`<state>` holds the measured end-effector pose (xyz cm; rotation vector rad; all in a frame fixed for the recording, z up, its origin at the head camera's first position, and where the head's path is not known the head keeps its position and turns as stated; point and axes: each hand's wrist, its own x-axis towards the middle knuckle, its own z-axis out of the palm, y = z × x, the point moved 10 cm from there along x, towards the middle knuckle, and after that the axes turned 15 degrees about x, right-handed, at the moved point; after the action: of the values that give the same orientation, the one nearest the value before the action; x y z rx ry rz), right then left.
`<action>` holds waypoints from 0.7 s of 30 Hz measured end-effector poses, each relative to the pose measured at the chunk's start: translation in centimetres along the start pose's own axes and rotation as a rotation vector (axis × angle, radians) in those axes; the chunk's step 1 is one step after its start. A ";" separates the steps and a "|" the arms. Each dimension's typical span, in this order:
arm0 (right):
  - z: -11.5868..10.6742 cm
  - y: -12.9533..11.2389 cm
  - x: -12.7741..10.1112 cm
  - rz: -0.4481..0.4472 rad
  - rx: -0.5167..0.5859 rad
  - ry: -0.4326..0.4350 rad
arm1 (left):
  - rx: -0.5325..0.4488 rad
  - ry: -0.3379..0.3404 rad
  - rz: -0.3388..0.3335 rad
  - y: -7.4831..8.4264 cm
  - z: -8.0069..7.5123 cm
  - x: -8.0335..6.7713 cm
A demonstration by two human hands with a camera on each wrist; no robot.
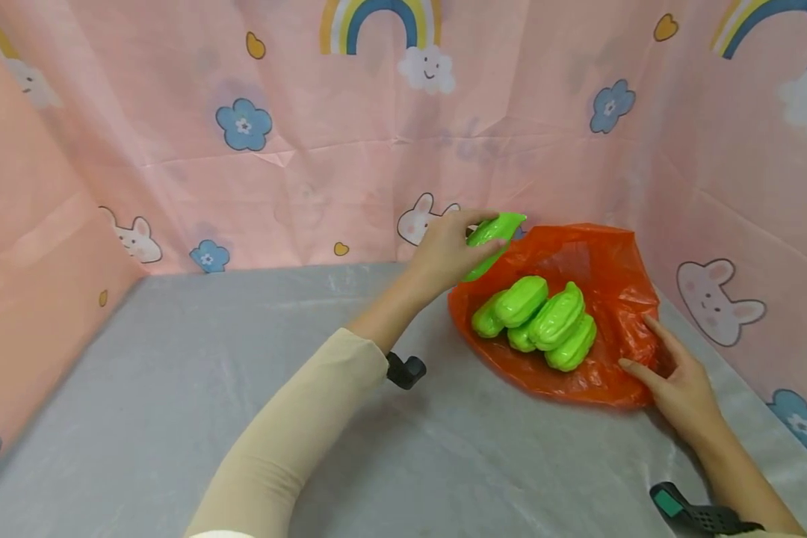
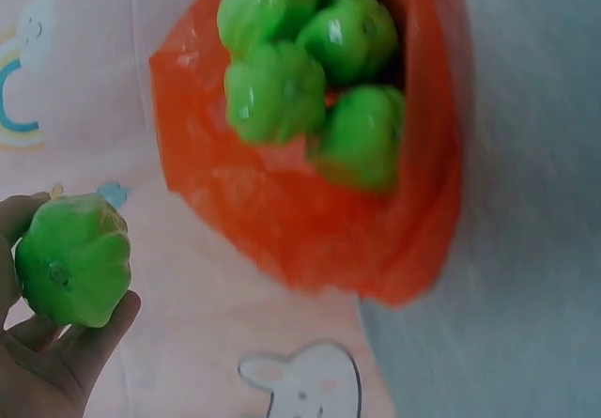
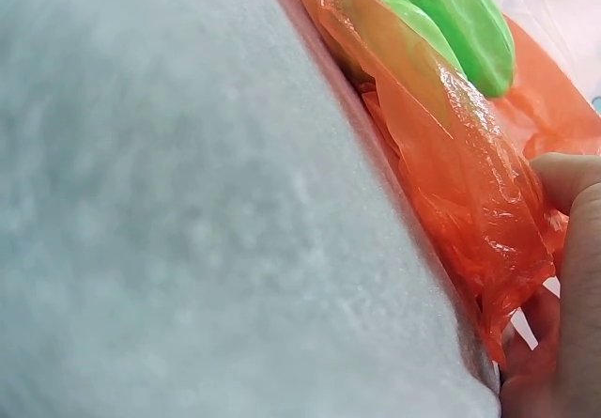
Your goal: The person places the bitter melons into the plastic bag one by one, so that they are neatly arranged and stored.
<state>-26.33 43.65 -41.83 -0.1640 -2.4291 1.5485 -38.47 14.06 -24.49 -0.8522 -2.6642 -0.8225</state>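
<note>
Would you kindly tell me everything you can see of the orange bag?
The orange bag is thin, glossy, crinkled plastic, somewhat see-through. It lies on the grey table by the pink backdrop's corner, its mouth spread wide open. Several ridged green toy fruits lie piled inside it. The right hand touches its near edge, thumb and fingers at the film. The left hand holds another green fruit above the bag's far rim, not touching the bag.

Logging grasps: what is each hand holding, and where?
Left hand grips a green toy vegetable around its body; right hand holds the orange bag by its edge.
</note>
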 end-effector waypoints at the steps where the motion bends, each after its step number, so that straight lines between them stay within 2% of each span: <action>1: 0.0 0.0 0.0 0.000 0.003 0.000 | 0.001 -0.009 0.000 0.4 0.4 0.1; 8: 0.0 0.0 0.0 0.013 0.011 -0.005 | 0.005 -0.028 0.040 2.9 3.4 1.1; 14: -0.3 -0.1 -0.1 -0.011 0.000 -0.002 | 0.162 -0.062 -0.039 3.9 5.8 1.4; 21: -0.4 -0.2 0.0 -0.013 -0.002 -0.010 | 0.241 -0.061 -0.096 4.8 7.3 1.3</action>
<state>-26.23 43.93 -41.52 -0.1402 -2.4350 1.5446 -36.98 22.04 -27.83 -0.7048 -2.8016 -0.4866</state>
